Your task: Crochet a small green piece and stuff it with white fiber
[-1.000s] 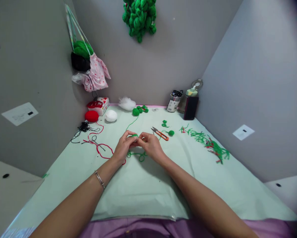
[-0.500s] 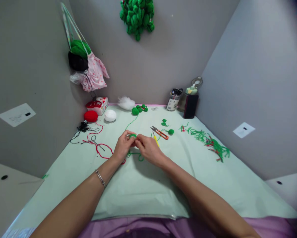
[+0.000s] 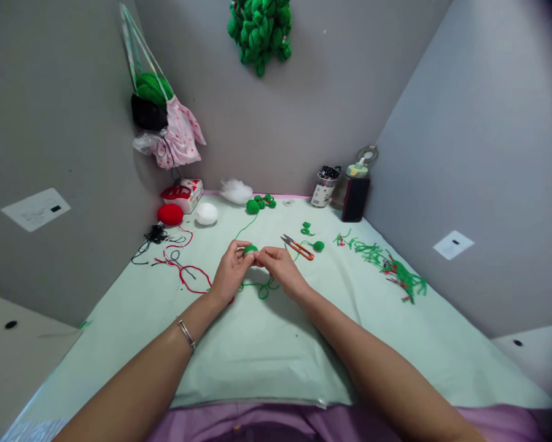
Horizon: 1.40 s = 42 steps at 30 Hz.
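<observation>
My left hand pinches a small green crocheted piece between thumb and fingers at the middle of the pale green table cover. My right hand meets it from the right, fingers closed at the piece; what it grips is hidden. A green yarn strand loops on the cover just below both hands and another runs back to a green yarn ball. A bracelet sits on my left wrist.
Orange-handled snips lie just right of my hands. Red yarn trails at the left, beside a red ball and a white ball. Green yarn scraps lie at the right. A cup and bottle stand at the back.
Both hands stayed together on the green piece, shifting slightly. A yellow tool seen beside my right hand half a second ago is no longer visible.
</observation>
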Each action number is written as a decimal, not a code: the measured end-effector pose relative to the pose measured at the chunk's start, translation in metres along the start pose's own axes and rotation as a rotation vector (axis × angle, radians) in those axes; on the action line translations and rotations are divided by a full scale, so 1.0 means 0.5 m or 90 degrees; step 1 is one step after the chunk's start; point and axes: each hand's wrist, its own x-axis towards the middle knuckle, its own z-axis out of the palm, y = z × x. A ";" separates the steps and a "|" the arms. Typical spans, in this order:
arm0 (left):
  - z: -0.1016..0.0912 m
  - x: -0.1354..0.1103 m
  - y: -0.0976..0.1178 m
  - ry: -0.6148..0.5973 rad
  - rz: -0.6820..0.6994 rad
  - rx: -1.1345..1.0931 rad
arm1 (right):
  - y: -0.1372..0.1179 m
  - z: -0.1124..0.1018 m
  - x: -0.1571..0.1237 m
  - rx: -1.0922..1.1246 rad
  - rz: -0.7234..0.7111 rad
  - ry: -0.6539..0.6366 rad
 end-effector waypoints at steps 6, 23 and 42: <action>0.005 -0.003 0.006 -0.010 -0.011 -0.048 | 0.000 -0.010 0.000 0.029 0.029 0.011; 0.000 0.012 -0.016 0.082 -0.061 0.022 | -0.016 0.042 -0.034 -0.113 -0.068 -0.006; 0.018 -0.002 -0.013 0.049 -0.045 -0.039 | -0.015 0.013 -0.011 -0.061 0.008 -0.009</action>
